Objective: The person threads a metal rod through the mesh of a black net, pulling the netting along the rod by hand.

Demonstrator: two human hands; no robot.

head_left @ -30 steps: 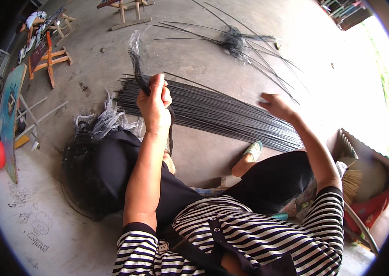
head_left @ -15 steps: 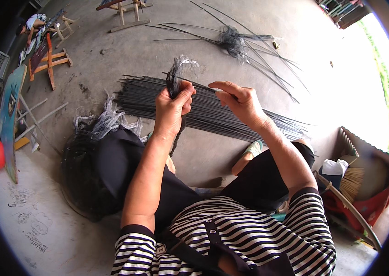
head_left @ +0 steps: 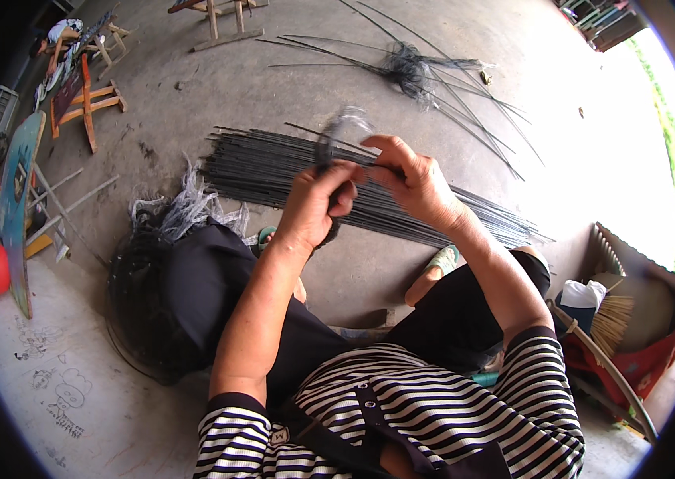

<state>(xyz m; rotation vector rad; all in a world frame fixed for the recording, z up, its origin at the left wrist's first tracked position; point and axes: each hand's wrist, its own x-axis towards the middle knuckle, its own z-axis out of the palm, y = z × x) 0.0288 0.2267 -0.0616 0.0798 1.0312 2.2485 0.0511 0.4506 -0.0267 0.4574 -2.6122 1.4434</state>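
Note:
My left hand [head_left: 317, 203] is closed round a bundle of fine black strands [head_left: 324, 149], perhaps netting. The bundle's wispy pale end stands up above my fist and is smeared by motion. Close against it, my right hand [head_left: 419, 184] has its thumb and fingers bent together at my left fingertips. What they pinch is too small and blurred to make out. Below both hands a long pile of thin dark rods [head_left: 253, 168] lies on the concrete floor. By my left knee rests a heap of black and whitish stringy material [head_left: 190, 203].
Further off, a tangle of dark netting [head_left: 411, 72] lies with several loose rods. Wooden folding stands [head_left: 86, 104] and a tilted blue board [head_left: 18, 207] are at left. At right stand a straw brush [head_left: 613, 319] and a red cloth [head_left: 647, 371].
My left hand has moved right with the strands and now meets my right hand. My right hand has shifted only slightly, its fingers curling in more.

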